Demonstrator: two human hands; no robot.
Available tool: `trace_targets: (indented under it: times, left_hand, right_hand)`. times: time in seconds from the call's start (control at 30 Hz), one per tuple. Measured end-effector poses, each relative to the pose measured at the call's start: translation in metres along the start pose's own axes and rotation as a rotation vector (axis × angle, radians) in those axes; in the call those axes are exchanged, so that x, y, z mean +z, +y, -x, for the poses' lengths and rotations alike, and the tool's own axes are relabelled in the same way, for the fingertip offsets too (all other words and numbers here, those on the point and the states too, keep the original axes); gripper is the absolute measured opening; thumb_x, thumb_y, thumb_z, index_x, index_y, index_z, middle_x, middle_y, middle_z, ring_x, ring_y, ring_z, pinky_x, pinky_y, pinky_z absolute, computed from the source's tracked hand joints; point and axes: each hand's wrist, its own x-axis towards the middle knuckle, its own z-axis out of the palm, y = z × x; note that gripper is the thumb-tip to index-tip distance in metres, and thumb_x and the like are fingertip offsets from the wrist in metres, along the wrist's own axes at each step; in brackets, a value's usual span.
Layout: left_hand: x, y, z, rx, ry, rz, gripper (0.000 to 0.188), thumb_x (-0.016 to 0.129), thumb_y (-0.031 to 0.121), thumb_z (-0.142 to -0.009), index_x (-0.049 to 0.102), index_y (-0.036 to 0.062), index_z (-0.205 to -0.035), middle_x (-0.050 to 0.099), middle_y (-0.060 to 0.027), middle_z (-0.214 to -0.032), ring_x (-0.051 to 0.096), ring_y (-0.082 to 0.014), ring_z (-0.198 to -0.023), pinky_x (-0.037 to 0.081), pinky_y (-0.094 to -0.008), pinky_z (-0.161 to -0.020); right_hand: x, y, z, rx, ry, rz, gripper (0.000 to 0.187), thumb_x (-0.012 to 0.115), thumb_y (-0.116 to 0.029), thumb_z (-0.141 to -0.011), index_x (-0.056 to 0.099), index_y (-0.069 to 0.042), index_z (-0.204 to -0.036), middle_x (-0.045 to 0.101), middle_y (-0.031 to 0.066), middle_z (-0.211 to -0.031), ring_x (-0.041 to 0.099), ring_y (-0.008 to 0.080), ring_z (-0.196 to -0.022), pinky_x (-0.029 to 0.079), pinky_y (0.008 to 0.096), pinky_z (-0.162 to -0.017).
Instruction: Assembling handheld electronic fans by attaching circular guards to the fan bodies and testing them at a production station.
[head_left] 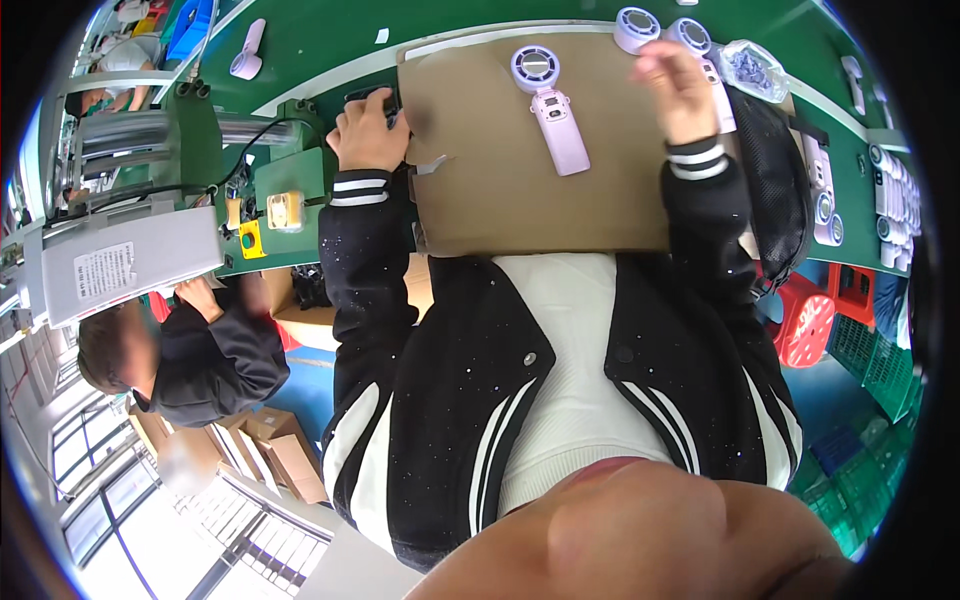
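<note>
A lavender handheld fan (560, 130) lies on the brown work mat (480, 190), its round head pointing away from me. At the mat's left edge, my left hand (367, 135) is closed with its fingers bent over a dark object (389, 106), mostly hidden beneath them. My right hand (680, 92) is raised over the mat's right side, its fingers curled together and slightly blurred. What it pinches, if anything, cannot be made out. Just beyond it are two more lavender fan heads, one (637, 28) at the far edge and another (690, 36) beside the fingers.
A clear plastic bag of small purple parts (752, 70) sits at the far right, beside a black mesh bag (770, 180). Several fans (896, 205) are lined up further right. Green machinery (195, 140) and a grey box (130, 262) stand left, near another person (205, 350).
</note>
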Motion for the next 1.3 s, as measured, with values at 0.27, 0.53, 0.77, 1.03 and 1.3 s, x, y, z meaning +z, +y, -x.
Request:
trace_targets:
  times: [0.27,0.53,0.77,1.03,1.3]
  left_hand:
    - [0.01,-0.013,-0.005,-0.204,-0.051,0.081,0.036,0.058,0.036,-0.081,0.062,0.0226,-0.114,0.061,-0.0067,-0.107,0.057,-0.0288,-0.097,0.04,-0.0435,-0.085]
    - [0.02,-0.026,-0.014,-0.191,-0.066,0.218,0.034,0.058,0.032,-0.083,0.062,0.0188,-0.114,0.064,-0.0045,-0.101,0.06,-0.0264,-0.091,0.045,-0.039,-0.079]
    - [0.0,-0.01,-0.011,-0.274,-0.136,0.41,0.032,0.056,0.024,-0.084,0.062,0.0165,-0.114,0.067,-0.0031,-0.092,0.063,-0.0268,-0.081,0.049,-0.0345,-0.073]
    - [0.008,-0.021,-0.011,-0.217,-0.06,0.352,0.029,0.056,0.022,-0.085,0.064,0.0129,-0.111,0.068,-0.0034,-0.087,0.063,-0.0261,-0.075,0.049,-0.0341,-0.074]
    - [0.001,-0.023,-0.013,-0.251,-0.063,0.345,0.027,0.056,0.017,-0.085,0.065,0.0098,-0.109,0.066,-0.0055,-0.088,0.06,-0.0232,-0.071,0.049,-0.0322,-0.072]
  right_hand:
    - [0.048,0.023,0.017,0.249,-0.325,0.115,0.01,0.058,0.001,-0.09,0.059,-0.004,-0.099,0.056,0.0004,-0.088,0.049,0.0088,-0.073,0.043,0.0198,-0.072]
    - [0.053,0.021,0.02,0.287,-0.277,-0.058,0.016,0.055,0.002,-0.088,0.062,-0.008,-0.098,0.057,-0.0016,-0.078,0.047,0.0073,-0.066,0.041,0.0191,-0.062]
    - [0.046,0.016,0.022,0.377,-0.382,-0.026,0.017,0.049,0.005,-0.092,0.06,-0.004,-0.1,0.058,0.003,-0.086,0.049,0.0098,-0.07,0.043,0.0197,-0.066]
    - [0.06,0.006,0.023,0.184,-0.328,0.245,0.012,0.052,0.003,-0.088,0.059,-0.004,-0.095,0.054,0.0048,-0.089,0.047,0.0137,-0.074,0.042,0.0233,-0.068]
    - [0.071,0.027,0.034,-0.14,-0.248,0.616,0.015,0.058,-0.001,-0.082,0.057,-0.006,-0.096,0.048,0.0079,-0.098,0.045,0.0186,-0.081,0.041,0.0264,-0.072]
